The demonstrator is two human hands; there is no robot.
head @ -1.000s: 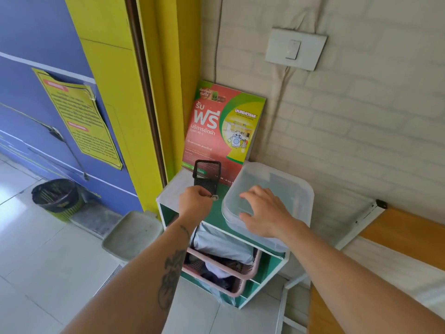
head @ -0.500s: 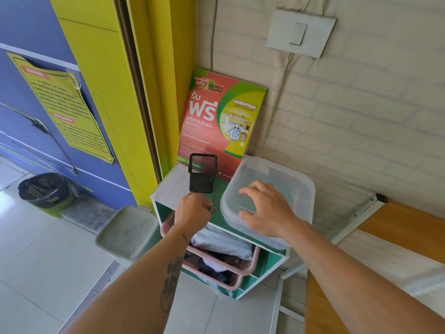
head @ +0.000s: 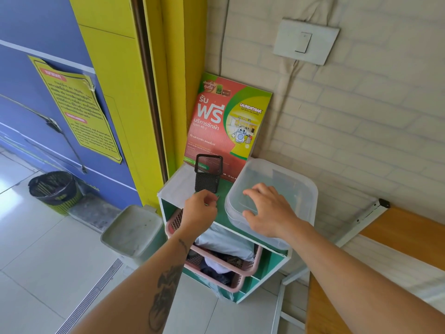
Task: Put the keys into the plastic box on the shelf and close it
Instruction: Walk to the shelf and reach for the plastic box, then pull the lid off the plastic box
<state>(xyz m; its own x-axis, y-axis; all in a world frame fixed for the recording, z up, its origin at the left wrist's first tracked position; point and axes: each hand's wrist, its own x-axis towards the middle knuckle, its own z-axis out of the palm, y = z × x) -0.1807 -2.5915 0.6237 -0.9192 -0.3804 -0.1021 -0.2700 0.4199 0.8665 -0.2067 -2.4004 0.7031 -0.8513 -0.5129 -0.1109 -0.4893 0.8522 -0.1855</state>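
1. The left hand (head: 199, 210) is curled shut, fingers pinched on a small metal item, apparently the keys (head: 216, 198), of which only a sliver shows at the fingertips. It hovers over the green shelf (head: 222, 201) top, just left of the box (head: 272, 203).
2. Compared with a second ago, the left hand sits lower and nearer the shelf's front edge, now clear of the mesh holder (head: 207, 173) it overlapped before.
3. The right hand (head: 269, 210) lies spread and flat on the box lid (head: 284, 184), fingers wide, thumb at the lid's near edge. Its place on the lid is about the same as in the earlier frames.
4. The box stands on the right part of the shelf top, lid still on, its near corner overhanging the shelf's front.
5. The holder stands upright behind the left hand, left of the box, in front of the red poster (head: 226, 121).
6. A pink basket (head: 226, 268) juts from the shelf below the box.
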